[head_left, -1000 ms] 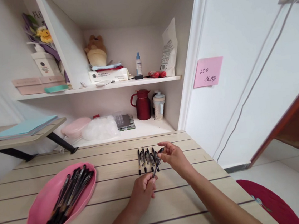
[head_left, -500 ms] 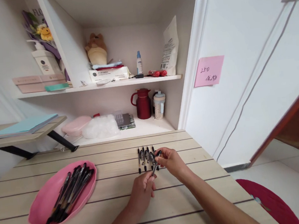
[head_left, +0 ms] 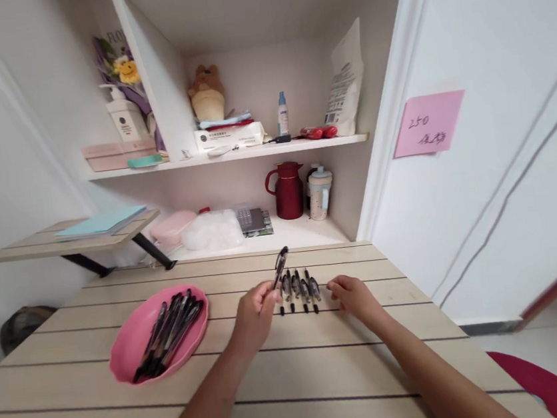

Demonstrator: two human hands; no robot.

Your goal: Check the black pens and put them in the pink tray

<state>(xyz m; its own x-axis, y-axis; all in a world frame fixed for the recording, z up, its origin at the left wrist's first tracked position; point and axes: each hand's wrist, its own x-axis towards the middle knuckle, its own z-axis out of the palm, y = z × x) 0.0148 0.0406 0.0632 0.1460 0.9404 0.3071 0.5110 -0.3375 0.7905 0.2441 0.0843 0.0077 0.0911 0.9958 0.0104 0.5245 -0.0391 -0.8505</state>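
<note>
My left hand [head_left: 257, 312] pinches a black pen [head_left: 281, 264] between thumb and fingers. The pen is tilted up, its clip end away from me. Just beyond and to the right of that hand lies a row of slim black pens [head_left: 303, 293], with clipped pieces among them, side by side on the table. Close to the row's right end, my right hand [head_left: 353, 298] hovers with its fingers curled together and no object showing in them. To the left, a pink scalloped dish [head_left: 124, 351] holds a heap of similar black pens [head_left: 169, 335].
A small raised shelf [head_left: 111, 240] with a blue-covered stack of paper [head_left: 102, 222] stands at the back left of the slatted table [head_left: 278, 383]. Behind is a white cabinet; its lower shelf carries a red jug [head_left: 288, 191], a tumbler [head_left: 320, 194] and a plastic bag [head_left: 213, 230].
My hands have moved apart. The pen that both hands held is now raised in my left hand alone; my right hand has let go and shifted to the right. The camera view has turned left.
</note>
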